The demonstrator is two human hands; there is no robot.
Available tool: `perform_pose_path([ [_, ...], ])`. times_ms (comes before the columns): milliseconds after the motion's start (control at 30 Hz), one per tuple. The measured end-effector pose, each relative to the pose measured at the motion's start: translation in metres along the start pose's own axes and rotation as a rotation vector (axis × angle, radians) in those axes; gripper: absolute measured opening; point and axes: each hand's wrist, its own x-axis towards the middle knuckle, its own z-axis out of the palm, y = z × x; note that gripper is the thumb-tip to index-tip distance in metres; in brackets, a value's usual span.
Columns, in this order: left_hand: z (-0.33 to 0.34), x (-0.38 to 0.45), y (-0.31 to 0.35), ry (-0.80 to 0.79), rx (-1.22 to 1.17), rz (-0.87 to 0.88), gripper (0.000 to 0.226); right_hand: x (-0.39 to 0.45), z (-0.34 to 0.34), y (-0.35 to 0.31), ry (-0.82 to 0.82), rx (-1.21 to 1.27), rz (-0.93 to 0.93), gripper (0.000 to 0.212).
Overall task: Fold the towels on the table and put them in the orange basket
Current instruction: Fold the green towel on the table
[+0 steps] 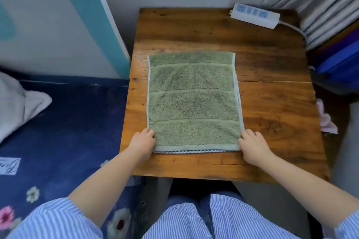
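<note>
**Green towel flat, both near corners pinched**

While the left hand (143,144) closes on the towel's (194,101) near-left corner and the right hand (252,146) closes on its near-right corner, the cloth lies spread between them and stretches away from both across the worktop (272,103).

The main risk, as I judge it, is an uneven fold: if one hand lifts faster or travels further than the other, the near edge will land skewed against the far edge and the sides will not line up. A thin checked layer (194,151) peeks out just under the near hem between the hands; pinching it along with the towel could drag it along. A loose pinch could also let a corner slip mid-fold.

Olive-green terry with a soft pile, it has paler woven bands across it and pale hems, and lies smooth and unwrinkled. No orange basket is in view.
</note>
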Motion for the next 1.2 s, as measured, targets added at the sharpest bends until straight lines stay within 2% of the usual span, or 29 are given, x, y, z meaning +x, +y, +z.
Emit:
perform_pose_path([
  [67,-0.012,0.008,-0.001,0.013,-0.031,-0.022,0.034,0.007,-0.018,-0.002,0.128,0.004,0.002,0.02],
  [167,-0.034,0.024,0.001,0.126,-0.142,-0.071,0.032,0.026,-0.039,-0.005,0.39,0.113,-0.048,0.032],
  [233,-0.048,0.036,0.002,0.224,-0.238,-0.112,0.03,0.047,-0.051,-0.016,0.394,0.229,-0.089,0.036],
  [300,-0.057,0.048,0.005,0.314,-0.339,-0.144,0.033,0.07,-0.059,-0.032,0.393,0.323,-0.111,0.049],
  [367,-0.065,0.066,0.008,0.375,-0.437,-0.194,0.039,0.097,-0.059,-0.045,0.329,0.35,-0.14,0.057],
  [533,-0.069,0.106,0.013,0.391,-0.554,-0.259,0.052,0.127,-0.034,-0.055,0.255,0.35,-0.103,0.058],
  [600,-0.064,0.118,0.011,0.39,-0.544,-0.254,0.057,0.127,-0.02,-0.037,0.249,0.35,-0.041,0.056],
  [733,-0.049,0.126,0.004,0.315,-0.472,-0.254,0.062,0.117,-0.006,0.015,0.237,0.45,0.214,0.06],
  [867,-0.045,0.124,-0.001,0.327,-0.439,-0.237,0.062,0.116,-0.018,0.038,0.233,0.649,0.431,0.068],
  [1033,-0.066,0.132,-0.004,0.403,-0.486,-0.246,0.058,0.155,-0.06,0.021,0.359,0.656,0.191,0.06],
  [1133,-0.087,0.152,-0.008,0.467,-0.542,-0.287,0.058,0.192,-0.083,0.013,0.356,0.624,0.04,0.051],
  [1200,-0.097,0.165,-0.012,0.474,-0.572,-0.326,0.059,0.21,-0.091,0.019,0.375,0.616,0.049,0.05],
])
